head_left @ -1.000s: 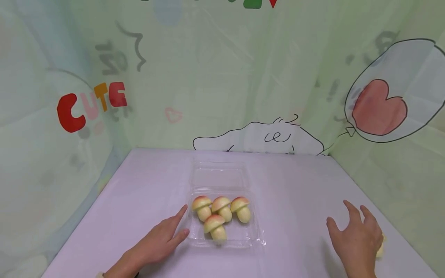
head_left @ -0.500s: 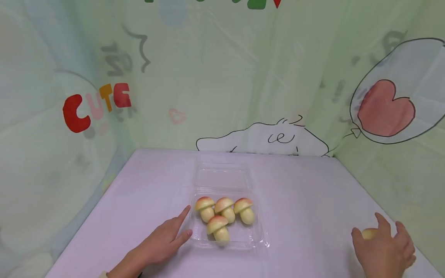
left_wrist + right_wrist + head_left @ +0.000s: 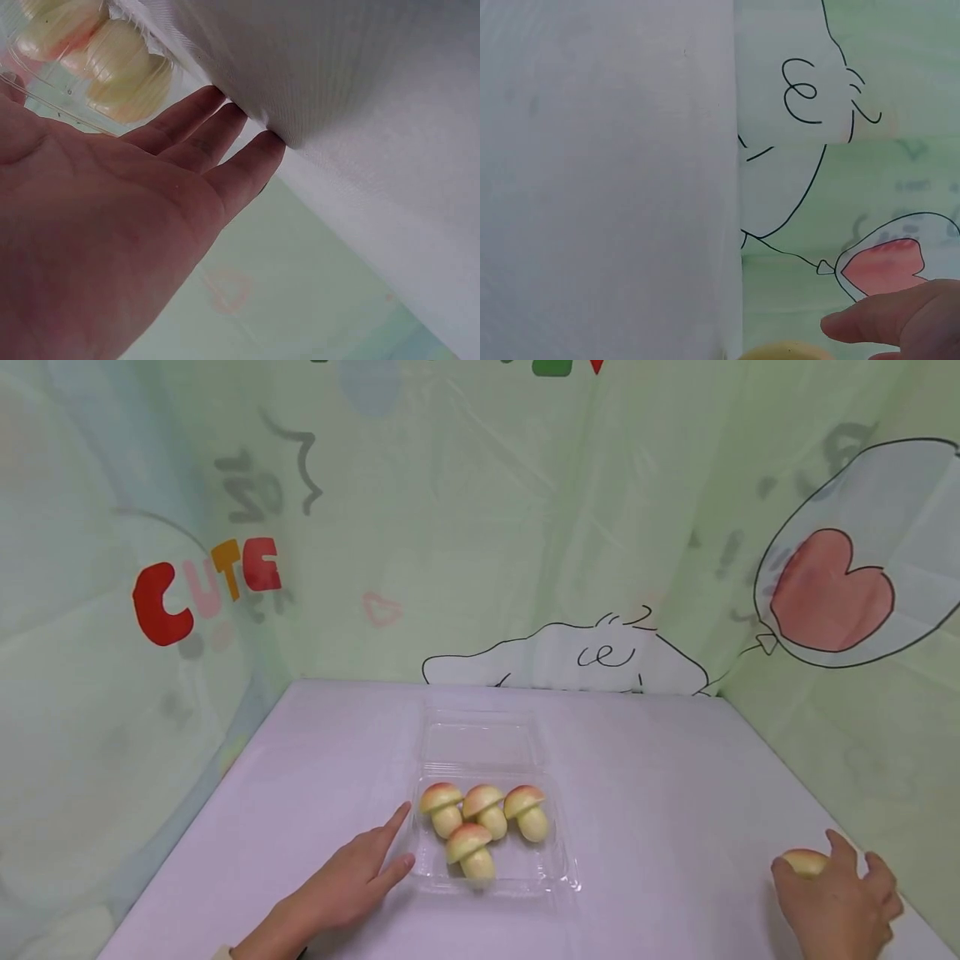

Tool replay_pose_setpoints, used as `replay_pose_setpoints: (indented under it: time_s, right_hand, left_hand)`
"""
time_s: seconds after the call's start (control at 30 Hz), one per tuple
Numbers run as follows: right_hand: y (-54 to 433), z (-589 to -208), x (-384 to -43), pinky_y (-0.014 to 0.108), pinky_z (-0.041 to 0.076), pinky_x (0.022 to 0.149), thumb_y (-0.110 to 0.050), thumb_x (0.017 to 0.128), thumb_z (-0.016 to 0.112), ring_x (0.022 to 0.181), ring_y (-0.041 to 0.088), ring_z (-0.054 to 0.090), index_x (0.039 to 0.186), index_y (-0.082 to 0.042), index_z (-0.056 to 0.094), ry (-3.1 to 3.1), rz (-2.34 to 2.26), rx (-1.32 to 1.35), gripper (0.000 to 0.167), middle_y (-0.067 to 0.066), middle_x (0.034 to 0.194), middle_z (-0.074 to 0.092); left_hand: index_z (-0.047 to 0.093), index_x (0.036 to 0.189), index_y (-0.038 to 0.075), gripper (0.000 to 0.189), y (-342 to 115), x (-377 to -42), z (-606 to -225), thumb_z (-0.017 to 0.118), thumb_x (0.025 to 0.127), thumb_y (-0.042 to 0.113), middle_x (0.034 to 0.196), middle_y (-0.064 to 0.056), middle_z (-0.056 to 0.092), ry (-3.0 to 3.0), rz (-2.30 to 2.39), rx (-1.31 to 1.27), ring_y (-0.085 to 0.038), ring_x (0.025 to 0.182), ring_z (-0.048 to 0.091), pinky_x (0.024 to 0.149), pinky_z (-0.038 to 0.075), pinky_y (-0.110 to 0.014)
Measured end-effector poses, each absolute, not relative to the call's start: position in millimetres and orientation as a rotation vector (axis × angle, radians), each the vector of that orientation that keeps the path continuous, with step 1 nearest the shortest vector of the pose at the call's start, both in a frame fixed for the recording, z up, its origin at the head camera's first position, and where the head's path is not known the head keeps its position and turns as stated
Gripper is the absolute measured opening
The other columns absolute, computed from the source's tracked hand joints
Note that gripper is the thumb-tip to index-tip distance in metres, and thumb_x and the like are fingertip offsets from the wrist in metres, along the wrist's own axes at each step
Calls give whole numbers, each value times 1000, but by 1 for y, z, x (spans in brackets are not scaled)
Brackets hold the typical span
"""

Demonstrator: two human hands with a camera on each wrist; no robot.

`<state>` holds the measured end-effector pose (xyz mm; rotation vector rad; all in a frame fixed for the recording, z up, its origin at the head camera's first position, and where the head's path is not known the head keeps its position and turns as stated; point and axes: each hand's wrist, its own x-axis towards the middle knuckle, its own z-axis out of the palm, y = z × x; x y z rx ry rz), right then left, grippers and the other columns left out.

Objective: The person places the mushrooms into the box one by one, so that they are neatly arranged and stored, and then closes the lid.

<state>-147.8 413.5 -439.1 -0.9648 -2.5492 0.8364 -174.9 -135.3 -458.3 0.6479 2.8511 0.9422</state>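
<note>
A clear plastic clamshell box (image 3: 525, 868) lies with its lid (image 3: 480, 743) folded back. Several cream mushroom-shaped pieces (image 3: 474, 853) with reddish caps lie inside it. My left hand (image 3: 352, 872) is beside the box with straight fingers, index fingertip and thumb tip at its left edge. In the left wrist view, three fingers (image 3: 195, 131) rest their tips on the white surface. My right hand (image 3: 840, 902) is over another mushroom-shaped piece (image 3: 805, 862), thumb at its left and index finger beyond it. I cannot tell whether they pinch it; the right wrist view shows only its top (image 3: 784, 351).
The pale table (image 3: 637, 793) is walled in by printed cloth sheets on the left, back and right. The right sheet (image 3: 862, 752) rises close past my right hand. A balloon drawing (image 3: 832, 589) is printed on it.
My right hand has moved right over the single mushroom-shaped piece, whose cap now shows between thumb and index finger. The left hand has stayed at the box. The view has shifted slightly.
</note>
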Motion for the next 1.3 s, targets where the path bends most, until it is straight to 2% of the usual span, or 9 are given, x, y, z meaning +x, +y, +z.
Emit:
replay_pose_setpoints:
  time_s: [0.3, 0.43, 0.6, 0.87, 1.3]
  right_hand:
    - [423, -451, -148, 78, 22, 106, -20, 92, 55, 145, 66, 9, 158, 1, 19, -2565, 860, -1029, 78, 42, 161, -1]
    - [424, -452, -145, 76, 28, 99, -19, 92, 52, 141, 69, 15, 157, 0, 23, -2577, 860, -1003, 74, 44, 158, 5]
    - [425, -451, -144, 72, 35, 93, -20, 95, 48, 136, 68, 20, 160, 0, 21, -2641, 844, -1026, 73, 45, 151, 13]
    - [427, -458, -147, 69, 35, 97, -13, 92, 53, 129, 67, 29, 159, 1, 24, -2601, 824, -1020, 74, 45, 146, 20]
    - [423, -455, -149, 67, 33, 98, -9, 90, 54, 128, 66, 32, 158, 3, 27, -2551, 831, -921, 74, 45, 146, 23]
  left_hand:
    - [24, 166, 15, 72, -135, -174, -458, 45, 108, 52, 155, -19, 51, 2865, 942, 650, -41, 141, 51, 115, 39, -61]
    - [24, 166, 14, 72, -135, -174, -458, 45, 108, 52, 155, -19, 51, 2868, 944, 651, -41, 141, 51, 115, 39, -61]
    - [24, 166, 14, 73, -134, -175, -458, 45, 108, 53, 155, -19, 50, 2859, 945, 643, -40, 142, 50, 116, 38, -60]
    - [24, 166, 14, 71, -135, -173, -455, 45, 109, 50, 156, -20, 49, 2851, 939, 640, -42, 142, 50, 115, 38, -62]
    - [24, 166, 14, 71, -135, -174, -456, 46, 109, 50, 156, -19, 50, 2859, 933, 645, -41, 141, 51, 115, 39, -62]
